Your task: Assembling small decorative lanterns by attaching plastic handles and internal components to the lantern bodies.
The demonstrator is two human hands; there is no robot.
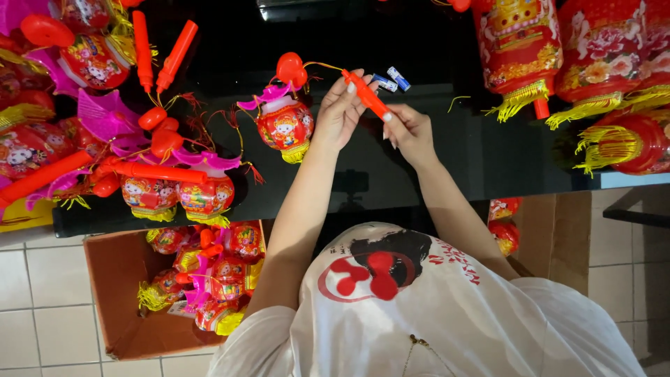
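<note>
From the head camera, looking down past a white printed shirt, both bare hands meet over a glossy black bench (pixel 433 167). The left hand (pixel 340 112) has its grip closed around the upper end of a short red handle stick (pixel 366 95), fingers curled about it near the tip where a thin wire leaves. The right hand (pixel 408 132) pinches the lower end of the same stick between thumb and fingertips, its grip closed as well, so the stick runs slanted between the two hands, lifted just above the bench. The wire leads left to a red heart-shaped top (pixel 291 69), beneath which a small red lantern (pixel 285 126) with pink wings and a yellow fringe lies on the bench, just beside the left hand. Two small blue and silver batteries (pixel 391 80) lie on the bench just beyond the stick's upper end. More small lanterns of the same kind are heaped at the bench's left end (pixel 139 160), and large red lanterns with gold tassels (pixel 551 56) stand at the right. Below the bench edge, an open cardboard box (pixel 112 293) on the tiled floor holds more small lanterns.
</note>
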